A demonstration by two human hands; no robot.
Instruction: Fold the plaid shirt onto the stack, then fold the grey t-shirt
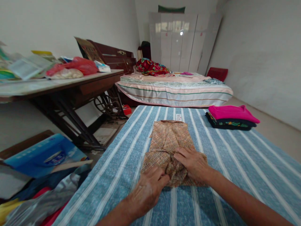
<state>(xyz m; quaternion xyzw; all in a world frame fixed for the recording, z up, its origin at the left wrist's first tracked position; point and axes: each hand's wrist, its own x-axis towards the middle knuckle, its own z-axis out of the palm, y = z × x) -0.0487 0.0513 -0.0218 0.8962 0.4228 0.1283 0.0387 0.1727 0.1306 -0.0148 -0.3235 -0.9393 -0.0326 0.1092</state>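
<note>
A tan-brown checked shirt (174, 135) lies partly folded on the blue striped bedcover (113, 188), its near half doubled over and rumpled. On the near left part of the cloth, my left hand (150, 185) is closed, fingers curled around a bit of the fabric. My right hand (194, 163) rests across the fold on the right, fingers stretched out over the fabric and slightly apart; its thumb is mostly hidden. Between the two hands the cloth is bunched and creased.
Folded clothes, a pink garment (232, 113) on dark ones (230, 125), sit at the far right. A sewing-machine table (94, 81) piled with bags stands left. Below are a blue box (47, 153) and loose clothes (49, 197). Another bed (174, 91) lies beyond.
</note>
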